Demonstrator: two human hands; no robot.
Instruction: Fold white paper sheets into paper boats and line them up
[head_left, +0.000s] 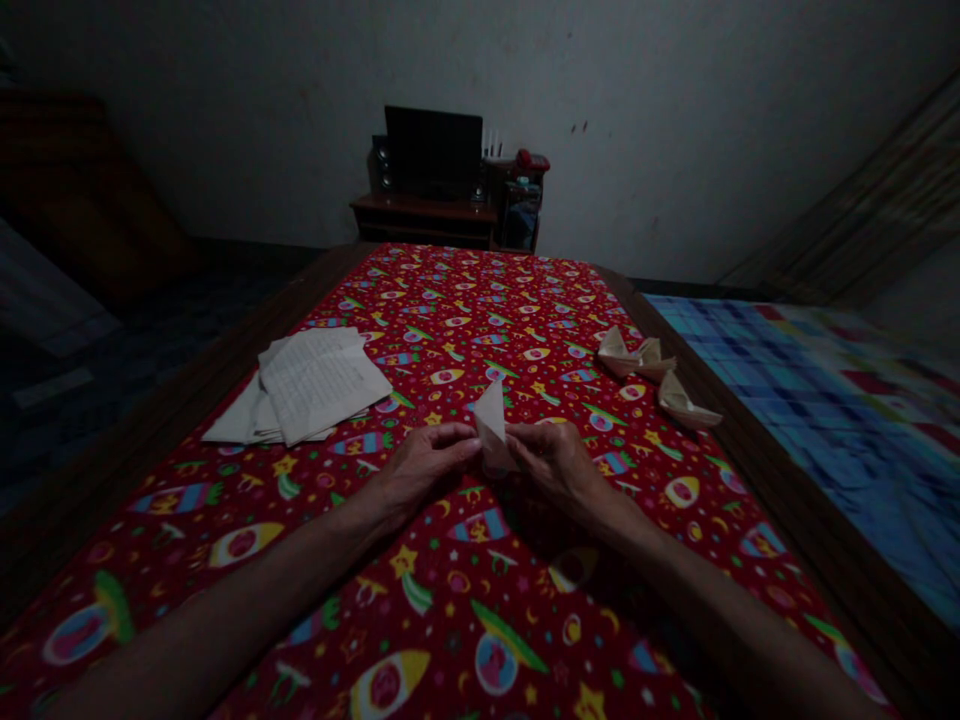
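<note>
Between my two hands stands a folded piece of paper point(491, 420), its pointed tip upward, just above the patterned red cloth. My left hand point(431, 460) pinches its left edge between thumb and fingers. From the other side, my right hand point(553, 455) grips the lower right part, its fingers partly hidden. Off to the right lie several folded paper boats point(686, 402) close together. A loose stack of printed paper sheets point(322, 380) rests to the left, beyond my left hand.
The red cloth point(405, 590) covers a long table with dark wooden edges point(757, 450). At the far end, a monitor point(433, 150) with speakers stands on a small desk point(420, 212) by the wall. A blue checked bed cover point(810, 400) is on the right. The room is dim.
</note>
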